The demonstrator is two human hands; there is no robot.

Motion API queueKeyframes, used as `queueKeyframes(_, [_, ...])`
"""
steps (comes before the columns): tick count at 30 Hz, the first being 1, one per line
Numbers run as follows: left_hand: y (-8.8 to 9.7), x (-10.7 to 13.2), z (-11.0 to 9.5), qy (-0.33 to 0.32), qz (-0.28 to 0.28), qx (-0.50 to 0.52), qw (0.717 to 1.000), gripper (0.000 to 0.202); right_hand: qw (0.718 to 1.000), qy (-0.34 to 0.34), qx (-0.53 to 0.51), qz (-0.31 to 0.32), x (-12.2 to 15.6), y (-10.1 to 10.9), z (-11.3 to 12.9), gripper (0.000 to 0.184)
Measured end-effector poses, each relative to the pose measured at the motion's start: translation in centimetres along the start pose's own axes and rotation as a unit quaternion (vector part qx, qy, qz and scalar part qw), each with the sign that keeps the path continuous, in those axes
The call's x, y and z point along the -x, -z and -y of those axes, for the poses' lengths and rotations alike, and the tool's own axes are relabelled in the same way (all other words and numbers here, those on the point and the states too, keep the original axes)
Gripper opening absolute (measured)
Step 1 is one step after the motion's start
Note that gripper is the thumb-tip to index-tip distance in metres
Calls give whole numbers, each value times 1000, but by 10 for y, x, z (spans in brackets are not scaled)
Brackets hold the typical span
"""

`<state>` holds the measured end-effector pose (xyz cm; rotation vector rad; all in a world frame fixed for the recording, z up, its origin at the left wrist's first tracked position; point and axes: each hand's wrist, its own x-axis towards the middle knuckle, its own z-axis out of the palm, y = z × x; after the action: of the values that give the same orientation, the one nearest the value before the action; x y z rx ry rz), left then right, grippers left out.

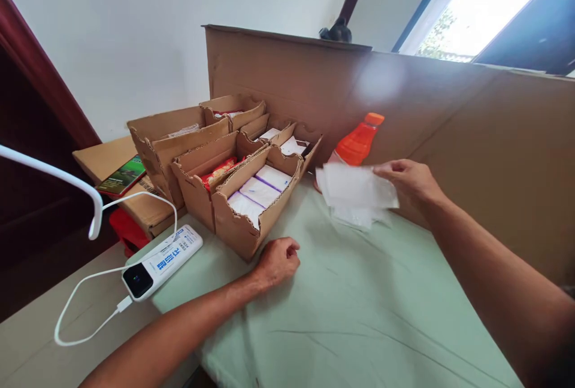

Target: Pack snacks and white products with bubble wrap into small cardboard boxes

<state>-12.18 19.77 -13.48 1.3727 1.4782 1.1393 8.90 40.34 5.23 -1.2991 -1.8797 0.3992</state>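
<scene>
My right hand (406, 178) pinches a few thin, translucent white sheets that look like small plastic bags (354, 187), blurred by motion. They hang above the far part of the green-covered table, partly in front of an orange-capped bottle (357, 142) with orange contents. My left hand (278, 261) rests on the table in a loose fist, with nothing visible in it. Just beyond it stands a cardboard box (242, 235) holding white packets (260, 190) with purple edges.
More open cardboard boxes (179, 136) stand at the left, one with red packets (224, 169). A white power bank (164, 262) with a cable (67, 310) lies at the table's left edge. A tall cardboard panel (287, 70) closes off the back. A green booklet (123, 175) lies far left.
</scene>
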Motion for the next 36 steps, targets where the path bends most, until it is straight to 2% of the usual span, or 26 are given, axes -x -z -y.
queueKeyframes(2, [-6, -9, -6, -16, 9, -12, 1000, 29, 995, -29, 92, -38, 0, 2, 3, 9])
queueKeyframes(4, [-12, -20, -9, -29, 9, -11, 999, 29, 983, -17, 182, -30, -3, -9, 24, 17])
queueKeyframes(6, [-16, -31, -5, -27, 1, 1, 1000, 31, 975, 33, 218, 21, -11, -30, 55, 28])
queueKeyframes(10, [-19, -44, 11, 0, -16, 39, 999, 41, 959, 111, 227, 126, -41, -93, 108, 28])
queueKeyframes(12, [-19, -44, 17, 6, -18, 55, 998, 45, 925, 145, 257, 239, -58, -123, 125, 28])
queueKeyframes(14, [-20, -42, 19, 4, -15, 66, 998, 45, 861, 185, 303, 365, -72, -147, 137, 30])
queueKeyframes(16, [-21, -40, 17, -1, -11, 72, 997, 42, 802, 217, 345, 436, -82, -162, 142, 36])
queueKeyframes(18, [-22, -39, 14, -5, -7, 75, 997, 40, 782, 233, 372, 442, -86, -171, 142, 45])
queueKeyframes(21, [-23, -40, 11, -14, -4, 75, 997, 37, 796, 228, 389, 404, -84, -178, 138, 50])
queueKeyframes(25, [-23, -43, 14, -30, -6, 72, 997, 36, 813, 219, 397, 365, -73, -184, 138, 39])
queueKeyframes(28, [-23, -42, 18, -41, -7, 67, 997, 36, 833, 214, 382, 338, -66, -178, 142, 28])
queueKeyframes(30, [-24, -40, 21, -45, -5, 65, 997, 35, 865, 203, 346, 302, -65, -160, 140, 26])
queueKeyframes(32, [-24, -38, 23, -49, -4, 62, 997, 35, 927, 155, 254, 228, -66, -128, 129, 24])
queueKeyframes(34, [-24, -37, 24, -54, -2, 57, 997, 35, 977, 73, 145, 135, -66, -82, 110, 15])
queueKeyframes(36, [-24, -37, 24, -60, -3, 49, 997, 35, 986, 17, 140, 89, -65, -34, 86, 8])
